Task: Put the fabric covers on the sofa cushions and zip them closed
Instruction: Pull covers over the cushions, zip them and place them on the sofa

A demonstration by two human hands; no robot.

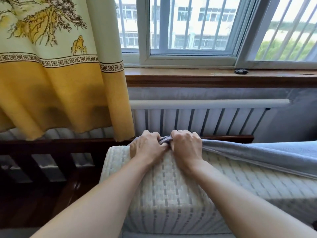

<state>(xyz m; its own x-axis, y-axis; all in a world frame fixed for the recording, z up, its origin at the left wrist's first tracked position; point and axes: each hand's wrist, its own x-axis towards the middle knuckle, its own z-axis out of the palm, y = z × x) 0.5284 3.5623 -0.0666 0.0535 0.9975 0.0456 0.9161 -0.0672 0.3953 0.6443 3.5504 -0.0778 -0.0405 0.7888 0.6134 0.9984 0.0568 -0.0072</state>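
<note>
White woven cushion (171, 194) sits right in front of you, mostly bare. Your left hand (145, 148) and right hand (186, 146) are close together at its far edge, both squeezing a bunch of the grey cover (257, 155). The cover only drapes over the right side. You have lots left: pull it on, then zip it.

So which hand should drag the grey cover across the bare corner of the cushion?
Probably left. The left hand grips the grey cover nearest the cushion's uncovered corner; the right hand grips toward the covered side.
</note>
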